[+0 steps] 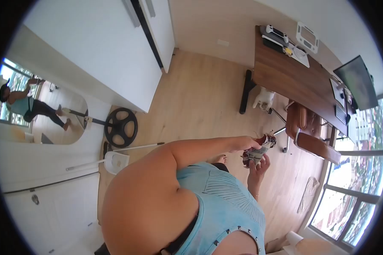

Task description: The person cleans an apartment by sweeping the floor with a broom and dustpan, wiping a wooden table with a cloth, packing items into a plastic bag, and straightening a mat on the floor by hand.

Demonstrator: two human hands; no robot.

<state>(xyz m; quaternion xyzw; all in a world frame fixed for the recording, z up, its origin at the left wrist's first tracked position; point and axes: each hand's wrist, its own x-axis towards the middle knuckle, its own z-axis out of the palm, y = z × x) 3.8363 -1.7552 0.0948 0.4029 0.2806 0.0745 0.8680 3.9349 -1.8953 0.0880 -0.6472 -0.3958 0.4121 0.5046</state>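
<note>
A crumpled bundle (264, 149) with dark red, grey and whitish parts is held in front of the body, over the wood floor; what it is made of is unclear. My left hand (247, 143), at the end of the outstretched arm, grips its upper left side. From below, my right hand (259, 166) holds the lower side, with the fingers bent against it. Part of my bare foot (222, 159) shows beyond the blue top.
A wooden desk (293, 80) with a monitor (356, 83) stands at right, beside a brown chair (308, 127). A white-and-tan cat (264, 98) is under the desk. At left are a mirror (61, 110), a black wheel-shaped base (121, 128) and a dustpan (115, 162).
</note>
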